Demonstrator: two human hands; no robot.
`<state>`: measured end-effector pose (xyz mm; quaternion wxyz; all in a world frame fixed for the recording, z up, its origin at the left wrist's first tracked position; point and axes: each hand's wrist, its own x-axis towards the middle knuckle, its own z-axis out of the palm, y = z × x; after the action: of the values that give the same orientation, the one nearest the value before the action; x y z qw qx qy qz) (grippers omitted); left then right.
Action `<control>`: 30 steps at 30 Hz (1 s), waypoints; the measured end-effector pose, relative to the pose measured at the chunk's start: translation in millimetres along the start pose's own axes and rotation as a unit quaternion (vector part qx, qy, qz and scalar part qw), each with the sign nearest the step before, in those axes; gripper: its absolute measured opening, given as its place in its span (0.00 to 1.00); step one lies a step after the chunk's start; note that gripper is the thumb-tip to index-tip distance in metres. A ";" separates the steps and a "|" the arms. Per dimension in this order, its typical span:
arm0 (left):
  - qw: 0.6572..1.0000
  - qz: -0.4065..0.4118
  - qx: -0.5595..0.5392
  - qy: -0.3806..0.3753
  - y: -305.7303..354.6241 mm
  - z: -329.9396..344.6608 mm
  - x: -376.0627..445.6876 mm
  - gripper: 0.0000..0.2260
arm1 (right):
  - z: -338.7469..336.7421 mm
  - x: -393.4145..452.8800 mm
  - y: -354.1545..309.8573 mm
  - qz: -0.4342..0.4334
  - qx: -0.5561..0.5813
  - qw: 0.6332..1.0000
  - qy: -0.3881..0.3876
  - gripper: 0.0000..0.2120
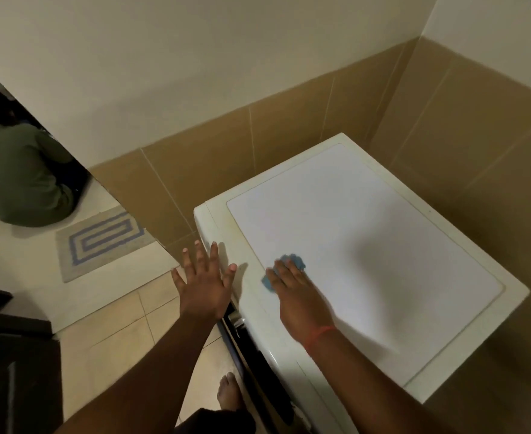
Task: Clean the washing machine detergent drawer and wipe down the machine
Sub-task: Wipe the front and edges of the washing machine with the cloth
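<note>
A white washing machine (367, 220) stands in the tiled corner, seen from above. On its top, near the front left edge, my right hand (298, 292) presses a small blue cloth (293, 264), which shows past my fingertips and beside them. My left hand (204, 283) hovers with fingers spread over the machine's front left corner and holds nothing. Below that hand the dark front panel with a silver knob (237, 319) shows. The detergent drawer is not visible.
Brown tiled walls (445, 126) close in behind and to the right of the machine. A grey and blue mat (101, 239) lies on the floor at the left. A person in green (20, 177) crouches beyond the doorway. My bare foot (228, 391) stands by the machine.
</note>
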<state>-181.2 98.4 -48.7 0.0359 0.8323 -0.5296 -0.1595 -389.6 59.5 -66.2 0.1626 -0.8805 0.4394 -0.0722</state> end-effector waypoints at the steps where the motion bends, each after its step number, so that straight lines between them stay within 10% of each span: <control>1: 1.000 -0.002 -0.005 0.003 5.1 0.3 -2.3 0.31 | -1.9 -18.1 4.1 -0.020 -0.002 1.000 0.010 0.32; 17: 1.000 -0.017 0.017 0.007 76.7 25.6 -35.0 0.32 | -19.1 -19.4 100.9 -0.152 0.029 0.988 0.009 0.27; 23: 0.999 -0.035 0.036 0.000 83.8 30.2 -46.1 0.33 | -59.0 -31.3 172.0 0.067 -0.093 0.991 0.062 0.29; 30: 0.998 -0.001 0.053 0.020 102.5 25.4 -43.3 0.33 | -41.9 -40.3 164.6 -0.175 0.021 0.984 0.033 0.26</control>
<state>-294.9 95.0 -39.4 0.0019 0.8365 -0.5358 -0.1149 -548.7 -10.1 -83.9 0.1510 -0.9375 0.2818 -0.1374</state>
